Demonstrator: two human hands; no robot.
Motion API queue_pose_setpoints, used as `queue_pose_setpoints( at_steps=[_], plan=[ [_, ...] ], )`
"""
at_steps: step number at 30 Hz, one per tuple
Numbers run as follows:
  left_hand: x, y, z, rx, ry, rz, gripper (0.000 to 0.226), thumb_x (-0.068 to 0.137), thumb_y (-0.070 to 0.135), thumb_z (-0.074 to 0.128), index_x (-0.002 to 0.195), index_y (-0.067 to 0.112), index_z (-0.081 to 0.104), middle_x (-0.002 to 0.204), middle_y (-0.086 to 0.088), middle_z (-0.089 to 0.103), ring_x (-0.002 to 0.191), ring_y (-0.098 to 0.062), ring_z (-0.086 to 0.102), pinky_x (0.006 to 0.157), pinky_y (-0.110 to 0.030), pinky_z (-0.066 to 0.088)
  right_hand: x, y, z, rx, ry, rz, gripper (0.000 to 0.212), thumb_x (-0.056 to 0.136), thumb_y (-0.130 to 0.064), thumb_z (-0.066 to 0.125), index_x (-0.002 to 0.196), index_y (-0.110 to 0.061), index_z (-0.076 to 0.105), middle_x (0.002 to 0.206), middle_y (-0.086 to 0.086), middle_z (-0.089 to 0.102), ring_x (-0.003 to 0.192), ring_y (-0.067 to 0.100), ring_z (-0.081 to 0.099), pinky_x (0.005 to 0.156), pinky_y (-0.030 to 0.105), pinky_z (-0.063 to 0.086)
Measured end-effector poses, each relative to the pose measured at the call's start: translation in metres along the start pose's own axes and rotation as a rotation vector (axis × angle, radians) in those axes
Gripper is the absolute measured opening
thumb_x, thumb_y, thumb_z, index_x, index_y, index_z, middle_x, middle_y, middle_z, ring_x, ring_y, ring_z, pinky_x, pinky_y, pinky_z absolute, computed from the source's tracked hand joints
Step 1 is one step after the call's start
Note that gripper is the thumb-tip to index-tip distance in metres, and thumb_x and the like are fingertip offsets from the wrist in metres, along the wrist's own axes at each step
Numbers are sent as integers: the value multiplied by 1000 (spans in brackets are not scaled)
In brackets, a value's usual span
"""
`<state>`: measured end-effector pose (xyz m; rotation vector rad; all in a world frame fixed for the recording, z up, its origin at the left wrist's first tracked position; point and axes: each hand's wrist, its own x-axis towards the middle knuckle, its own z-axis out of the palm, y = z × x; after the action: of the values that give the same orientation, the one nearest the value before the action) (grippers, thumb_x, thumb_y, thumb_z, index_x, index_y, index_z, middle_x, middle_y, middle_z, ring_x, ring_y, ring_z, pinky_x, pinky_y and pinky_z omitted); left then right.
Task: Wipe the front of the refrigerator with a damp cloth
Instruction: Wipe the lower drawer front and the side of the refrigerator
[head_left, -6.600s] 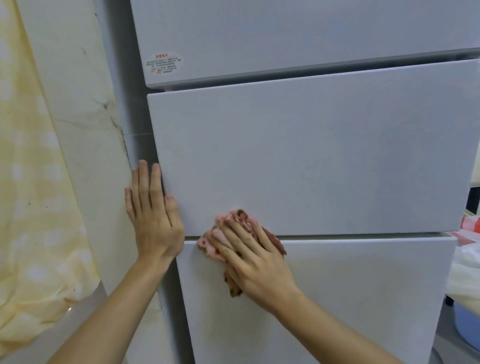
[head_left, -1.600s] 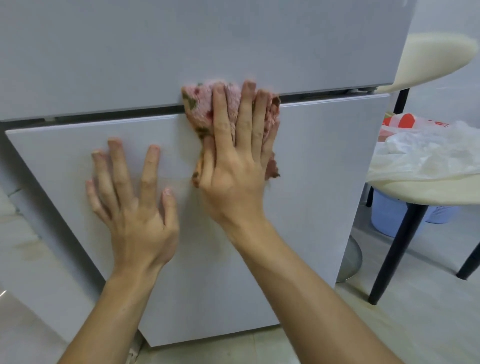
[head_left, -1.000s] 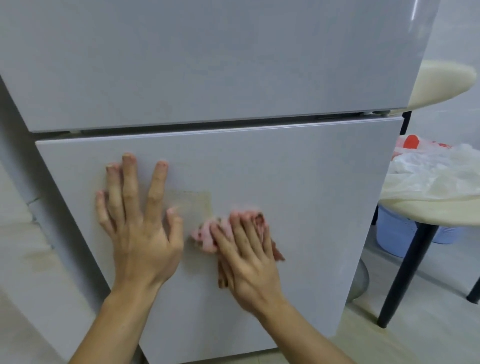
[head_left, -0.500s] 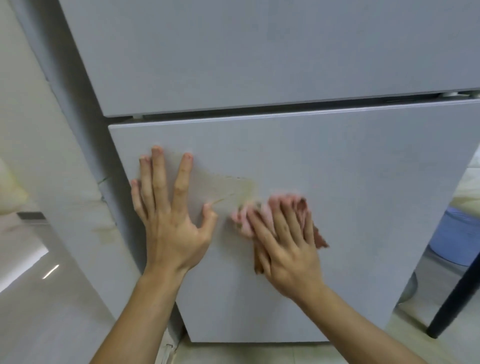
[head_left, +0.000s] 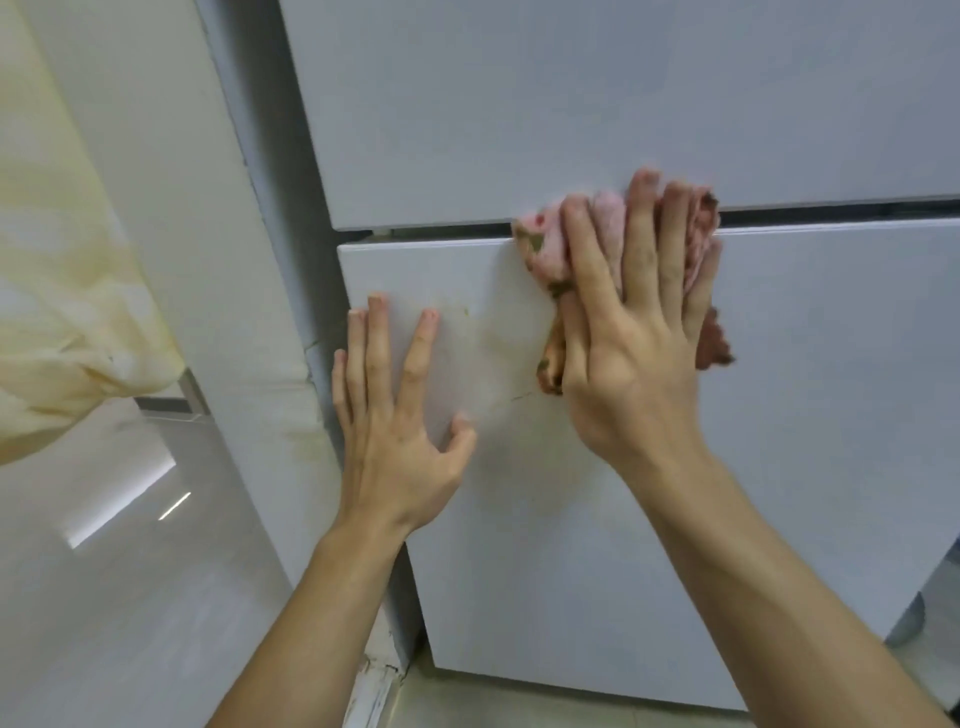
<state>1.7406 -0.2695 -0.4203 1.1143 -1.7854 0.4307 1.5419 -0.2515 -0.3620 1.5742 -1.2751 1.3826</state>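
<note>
The grey refrigerator (head_left: 810, 415) fills the view, its bottom door below a dark gap. My right hand (head_left: 634, 332) lies flat with straight fingers on a pink patterned cloth (head_left: 545, 244), pressing it against the top edge of the bottom door, over the gap. My left hand (head_left: 395, 410) rests flat, fingers spread, on the bottom door's left part. A faint yellowish square mark (head_left: 498, 358) shows on the door between the two hands.
A white wall (head_left: 171, 218) stands left of the refrigerator, with a pale yellow curtain (head_left: 57, 291) hanging at the far left. Glossy light floor (head_left: 119, 597) lies at the lower left. A cracked white skirting strip (head_left: 371, 686) runs by the refrigerator's base.
My right hand has slid the cloth up from the middle of the bottom door to its top edge. My left hand stays on the door. The view has shifted left.
</note>
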Motion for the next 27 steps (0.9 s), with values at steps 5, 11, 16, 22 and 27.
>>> queue_pose_setpoints(
  at_steps=[5,11,16,22,27],
  plan=[
    [-1,-15,-5,11,-37,50,104,84,36,71,169,30,12,178,-6,-4,164,-26,-7,132,-52,-2,-24,-8,26,2,138,14,57,109,-15,49,163,-17,33,172,21,20,163,31,8,131,56,4],
    [-1,-14,-3,9,-11,41,106,72,7,60,169,21,19,178,-7,0,165,-26,-6,132,-51,-3,-175,18,38,-107,-279,-275,88,92,-15,58,169,-24,16,178,5,2,164,24,4,132,50,-3],
    [-2,-15,-2,20,-1,49,111,72,3,67,169,21,17,178,-6,-2,165,-26,-6,132,-49,-4,-175,13,31,-122,-362,-283,100,82,-3,60,169,-27,18,178,3,5,164,22,6,132,48,-4],
    [-7,-19,-2,-77,5,-18,110,76,6,70,169,19,12,178,-5,-1,165,-24,-5,133,-51,0,-36,-20,25,67,-26,-135,57,105,-1,51,159,-18,47,171,14,28,161,31,20,132,54,9],
    [-9,-24,0,-154,31,-3,108,78,-4,63,168,12,7,178,-5,1,165,-22,0,132,-56,6,4,-46,42,-15,142,-50,51,109,-5,49,159,-14,45,167,22,35,157,37,25,130,56,9]
  ],
)
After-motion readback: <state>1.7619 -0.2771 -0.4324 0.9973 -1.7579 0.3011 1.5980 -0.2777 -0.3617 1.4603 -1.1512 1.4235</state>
